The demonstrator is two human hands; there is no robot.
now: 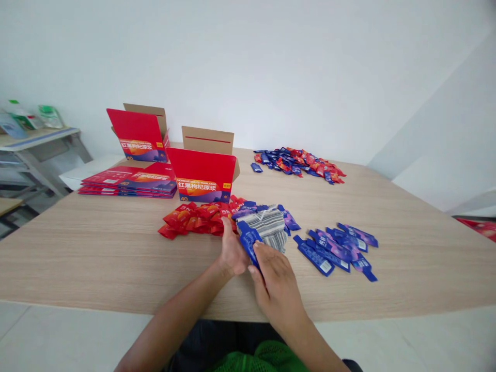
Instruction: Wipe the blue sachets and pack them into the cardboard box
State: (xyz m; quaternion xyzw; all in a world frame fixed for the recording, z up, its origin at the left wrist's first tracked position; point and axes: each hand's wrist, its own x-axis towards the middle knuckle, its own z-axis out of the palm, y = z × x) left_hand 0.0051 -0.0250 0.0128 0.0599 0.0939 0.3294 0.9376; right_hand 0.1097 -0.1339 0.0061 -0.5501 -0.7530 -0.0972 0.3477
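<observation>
My left hand [231,250] and my right hand [276,284] are together at the near middle of the wooden table [96,258]. Both are closed on a stack of blue sachets [261,230], fanned so their edges show as stripes. Red sachets [194,218] lie in a row just left of my left hand. A loose group of blue sachets [339,247] lies right of my right hand. An open red box [203,173] stands behind the red sachets.
A second open red box [139,135] stands at the back left behind a stack of flat red box blanks [129,182]. A mixed pile of red and blue sachets [298,163] lies at the far side. A shelf [34,139] stands at the left.
</observation>
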